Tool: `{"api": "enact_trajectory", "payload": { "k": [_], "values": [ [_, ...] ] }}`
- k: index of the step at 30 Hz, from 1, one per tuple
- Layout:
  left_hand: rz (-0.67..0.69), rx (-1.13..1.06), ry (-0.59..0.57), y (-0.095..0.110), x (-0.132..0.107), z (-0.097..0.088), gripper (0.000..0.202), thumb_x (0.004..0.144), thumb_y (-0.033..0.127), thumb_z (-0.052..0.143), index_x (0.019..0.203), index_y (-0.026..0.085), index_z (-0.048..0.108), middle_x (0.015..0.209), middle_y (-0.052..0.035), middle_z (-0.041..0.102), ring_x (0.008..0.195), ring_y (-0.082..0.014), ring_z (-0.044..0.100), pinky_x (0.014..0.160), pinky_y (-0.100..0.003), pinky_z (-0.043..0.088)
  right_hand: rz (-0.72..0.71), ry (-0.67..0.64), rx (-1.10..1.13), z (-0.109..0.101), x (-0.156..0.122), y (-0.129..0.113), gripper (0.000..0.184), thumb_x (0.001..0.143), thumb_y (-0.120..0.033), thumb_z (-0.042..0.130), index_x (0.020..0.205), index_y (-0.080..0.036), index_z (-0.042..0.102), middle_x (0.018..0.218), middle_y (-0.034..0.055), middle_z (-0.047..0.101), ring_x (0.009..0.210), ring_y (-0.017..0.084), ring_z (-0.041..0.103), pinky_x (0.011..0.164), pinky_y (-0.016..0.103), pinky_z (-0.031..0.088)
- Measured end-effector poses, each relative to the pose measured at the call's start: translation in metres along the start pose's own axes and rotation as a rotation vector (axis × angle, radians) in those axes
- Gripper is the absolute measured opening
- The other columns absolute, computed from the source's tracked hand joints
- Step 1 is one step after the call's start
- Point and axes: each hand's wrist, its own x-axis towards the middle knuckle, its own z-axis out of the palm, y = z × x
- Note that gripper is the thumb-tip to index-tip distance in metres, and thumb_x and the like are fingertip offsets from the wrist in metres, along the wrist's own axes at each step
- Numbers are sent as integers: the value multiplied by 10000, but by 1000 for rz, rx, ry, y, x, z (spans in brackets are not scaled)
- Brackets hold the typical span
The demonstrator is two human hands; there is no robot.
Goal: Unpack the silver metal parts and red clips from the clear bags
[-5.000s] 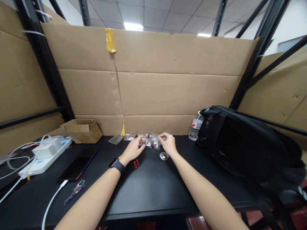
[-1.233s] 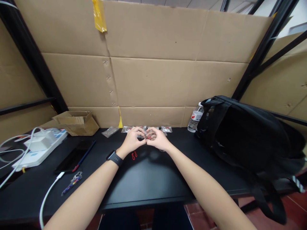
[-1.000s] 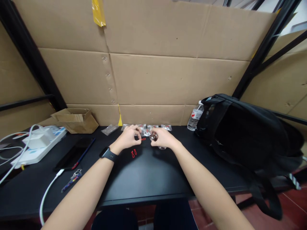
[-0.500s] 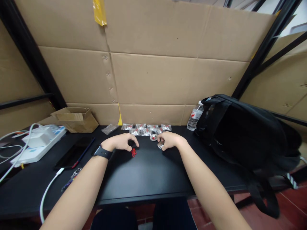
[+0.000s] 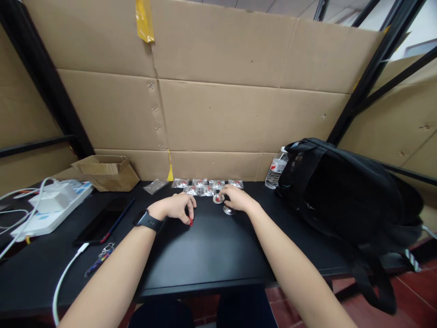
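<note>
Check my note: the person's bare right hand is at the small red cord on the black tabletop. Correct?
Not quite: the head view shows the bare left hand at the small red cord on the black tabletop; the right hand is by two round, silvery discs.

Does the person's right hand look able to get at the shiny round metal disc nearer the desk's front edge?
Probably yes: the right hand is beside that shiny disc, and nothing seems to cover its near side. The fingertips are at the red-centred metal disc; whether they grip it is unclear.
</note>
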Motion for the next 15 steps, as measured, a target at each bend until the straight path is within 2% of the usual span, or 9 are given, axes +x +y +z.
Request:
{"api": "enact_trajectory", "payload": {
  "k": [5, 7, 9, 12, 15],
  "values": [
    [38, -23, 26, -1, 2, 1, 70, 587, 318, 826, 653, 327, 802, 1083, 16, 714, 1044, -257, 640, 951, -332, 413, 7, 31, -26, 8, 3, -1, 191, 821, -97, 689, 944, -224, 762, 1046, 69, 668, 1028, 216, 616, 845, 282, 455],
    [75, -29, 59, 0, 4, 0, 83, 641, 374, 816, 655, 294, 796, 1009, 1, 729, 982, -234, 656, 929, -315, 429, -1, 60, -5, 7, 5, 0, 165, 839, -120, 700, 925, -239, 775, 1051, 62, 673, 1039, 216, 612, 868, 296, 457],
    [142, -39, 164, 3, 7, 0, 145, 765, 403, 743, 765, 270, 800, 959, -22, 733, 937, -214, 659, 920, -309, 445, -49, 91, 65, 3, 7, 0, 146, 856, -143, 708, 913, -250, 788, 1039, 53, 684, 1029, 207, 617, 907, 309, 456],
    [236, -66, 382, 10, 13, 0, 225, 923, 356, 582, 1009, 252, 763, 1026, -54, 722, 986, -210, 645, 940, -325, 456, -178, 106, 259, -1, 10, -6, 118, 881, -209, 711, 932, -266, 801, 1021, 42, 702, 995, 188, 640, 942, 312, 462],
    [286, -119, 438, 17, 17, 3, 231, 958, 346, 547, 1034, 248, 741, 1049, -62, 712, 1007, -210, 641, 952, -338, 463, -239, 103, 404, -5, 12, -17, 107, 884, -298, 717, 941, -288, 806, 1030, 38, 716, 1007, 194, 658, 951, 320, 477]
  ]
}}
